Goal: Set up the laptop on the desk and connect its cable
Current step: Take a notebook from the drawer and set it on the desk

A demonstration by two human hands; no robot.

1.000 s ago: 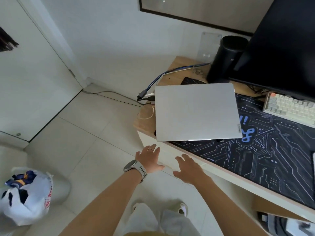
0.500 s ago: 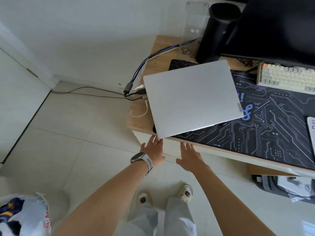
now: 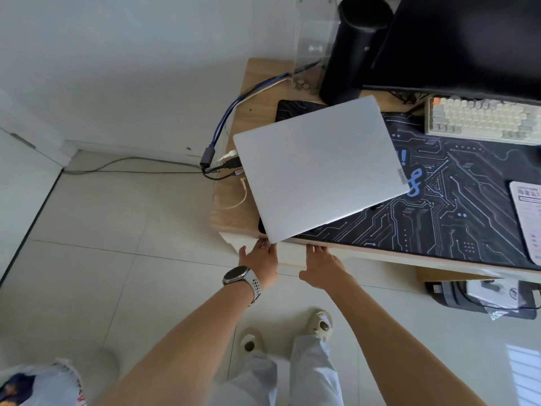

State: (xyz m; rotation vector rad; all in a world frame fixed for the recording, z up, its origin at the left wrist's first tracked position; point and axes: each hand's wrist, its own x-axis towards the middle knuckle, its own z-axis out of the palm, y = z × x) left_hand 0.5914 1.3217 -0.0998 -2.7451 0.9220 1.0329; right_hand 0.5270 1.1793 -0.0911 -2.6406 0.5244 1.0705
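Observation:
A closed silver laptop (image 3: 319, 168) lies at an angle on the left end of the wooden desk (image 3: 231, 212), partly over a dark circuit-pattern desk mat (image 3: 456, 212). Several cables with plugs (image 3: 222, 164) sit at its left edge; a blue cable (image 3: 234, 109) runs back along the desk. My left hand (image 3: 259, 263), with a watch on the wrist, reaches the desk's front edge just under the laptop's near corner, fingers spread. My right hand (image 3: 322, 266) is beside it at the same edge, fingers apart. Neither holds anything.
A black monitor (image 3: 462, 42), a black cylinder (image 3: 351, 51) and a clear acrylic stand (image 3: 313, 45) stand at the back. A cream keyboard (image 3: 480, 120) and a paper card (image 3: 527, 218) lie on the mat. A bag (image 3: 480, 297) sits under the desk; tiled floor at left.
Both hands have moved forward and up to the desk's front edge below the laptop. The view has tilted down and closer to the desk.

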